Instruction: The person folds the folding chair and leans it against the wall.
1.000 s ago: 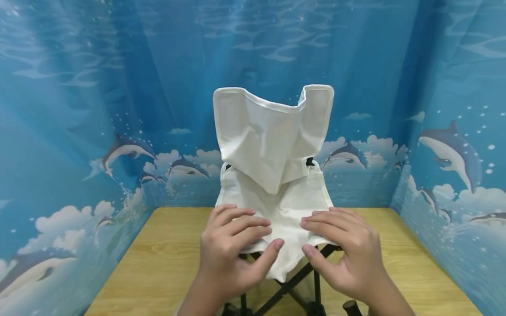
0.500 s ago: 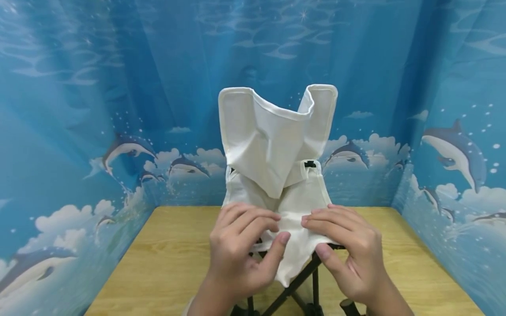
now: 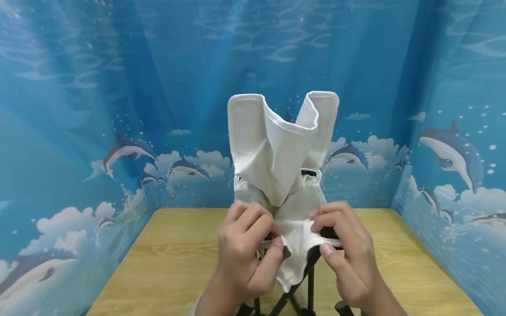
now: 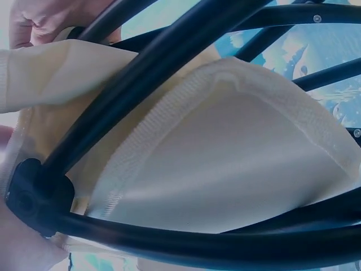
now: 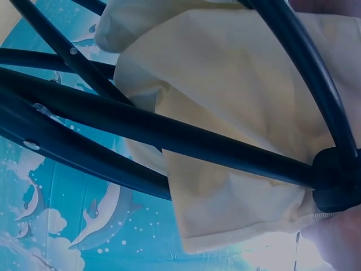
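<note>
A small folding chair with a white fabric backrest (image 3: 253,127) and black tube frame (image 3: 311,285) stands in front of me in the head view. Its white seat cloth (image 3: 294,259) sags into a point between my hands. On the left, my left hand (image 3: 243,252) pinches the cloth's front edge between thumb and fingers. Opposite, my right hand (image 3: 352,254) pinches the edge near its corner. Seen from below in the left wrist view, the cloth (image 4: 225,164) lies behind crossing tubes and a black corner joint (image 4: 39,195). Another corner joint (image 5: 335,180) shows in the right wrist view.
The chair stands on a wood-grain table (image 3: 170,263). Blue curtains (image 3: 178,66) printed with dolphins and clouds enclose the back and both sides. A black tube end (image 3: 344,308) sticks up beside my right wrist.
Both hands have gone from resting with loose fingers on the seat cloth to pinching its front edge. The left hand and backrest have shifted right, and the backrest looks narrower and slightly lower.
</note>
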Available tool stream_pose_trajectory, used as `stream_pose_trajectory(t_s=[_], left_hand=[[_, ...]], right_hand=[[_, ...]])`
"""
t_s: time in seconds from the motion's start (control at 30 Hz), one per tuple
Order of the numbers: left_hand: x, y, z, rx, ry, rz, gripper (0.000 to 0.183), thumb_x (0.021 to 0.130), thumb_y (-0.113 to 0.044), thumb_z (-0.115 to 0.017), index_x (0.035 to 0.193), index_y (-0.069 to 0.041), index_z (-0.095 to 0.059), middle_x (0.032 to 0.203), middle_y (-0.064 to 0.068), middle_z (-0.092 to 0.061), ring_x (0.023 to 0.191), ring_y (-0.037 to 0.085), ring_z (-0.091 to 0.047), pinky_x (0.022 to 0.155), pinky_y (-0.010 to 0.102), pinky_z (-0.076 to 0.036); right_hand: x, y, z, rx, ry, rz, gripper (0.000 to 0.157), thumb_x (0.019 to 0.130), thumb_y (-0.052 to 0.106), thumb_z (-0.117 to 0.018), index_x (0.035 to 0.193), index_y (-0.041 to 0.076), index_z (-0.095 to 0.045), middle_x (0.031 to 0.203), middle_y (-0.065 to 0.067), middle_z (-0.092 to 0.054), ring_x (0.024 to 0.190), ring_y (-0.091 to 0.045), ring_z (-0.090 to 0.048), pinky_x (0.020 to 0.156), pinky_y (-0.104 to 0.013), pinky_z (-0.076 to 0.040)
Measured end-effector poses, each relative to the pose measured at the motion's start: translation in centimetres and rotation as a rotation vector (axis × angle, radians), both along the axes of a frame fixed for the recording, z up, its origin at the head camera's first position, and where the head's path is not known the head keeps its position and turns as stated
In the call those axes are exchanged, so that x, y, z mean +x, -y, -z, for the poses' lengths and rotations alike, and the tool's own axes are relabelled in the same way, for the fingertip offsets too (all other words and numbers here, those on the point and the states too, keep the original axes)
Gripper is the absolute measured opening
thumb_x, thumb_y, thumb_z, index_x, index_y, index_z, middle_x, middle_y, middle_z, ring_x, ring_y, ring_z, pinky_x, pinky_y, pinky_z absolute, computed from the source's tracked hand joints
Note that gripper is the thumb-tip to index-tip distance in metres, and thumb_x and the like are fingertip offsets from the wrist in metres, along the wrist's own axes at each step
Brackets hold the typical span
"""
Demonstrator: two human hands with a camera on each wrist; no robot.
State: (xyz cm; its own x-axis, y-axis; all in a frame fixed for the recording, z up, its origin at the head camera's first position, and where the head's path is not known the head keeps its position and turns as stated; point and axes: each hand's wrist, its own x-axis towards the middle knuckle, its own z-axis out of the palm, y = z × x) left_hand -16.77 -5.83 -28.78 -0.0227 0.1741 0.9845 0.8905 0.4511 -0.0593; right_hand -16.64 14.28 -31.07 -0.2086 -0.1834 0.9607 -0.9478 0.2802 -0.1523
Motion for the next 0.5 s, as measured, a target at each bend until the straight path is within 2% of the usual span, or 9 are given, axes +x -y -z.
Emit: stream_pose_trajectory(t_s=[0.1, 0.37, 0.5], left_hand=[[-0.1, -0.2, 0.0, 0.008, 0.008, 0.007, 0.015, 0.069, -0.003, -0.061, 0.07, -0.016, -0.053, 0.07, -0.004, -0.053, 0.071, 0.014, -0.049, 0.073, 0.028, -0.041], [-0.4, -1.1, -0.1, 0.018, 0.042, -0.009, 0.017, 0.071, -0.005, -0.059, 0.069, -0.017, -0.047, 0.068, -0.005, -0.047, 0.069, 0.013, -0.046, 0.073, 0.029, -0.042], [-0.7, -1.3, -0.2, 0.035, 0.03, -0.011, 0.017, 0.068, -0.004, -0.056, 0.068, -0.017, -0.045, 0.068, -0.004, -0.047, 0.068, 0.014, -0.045, 0.07, 0.028, -0.042]], right_hand=[[0.1, 0.2, 0.2, -0.019, 0.0, 0.0, 0.022, 0.083, -0.004, -0.047, 0.096, -0.004, -0.064, 0.107, -0.019, -0.063, 0.108, -0.023, -0.062, 0.103, -0.025, -0.046], [-0.2, 0.6, 0.1, -0.056, -0.048, 0.009, 0.019, 0.091, 0.0, -0.047, 0.092, -0.004, -0.066, 0.097, -0.015, -0.061, 0.096, -0.022, -0.052, 0.096, -0.031, -0.036], [-0.3, 0.9, 0.1, -0.062, -0.056, 0.034, 0.021, 0.092, 0.001, -0.047, 0.091, -0.003, -0.067, 0.096, -0.014, -0.063, 0.095, -0.022, -0.053, 0.095, -0.031, -0.037]])
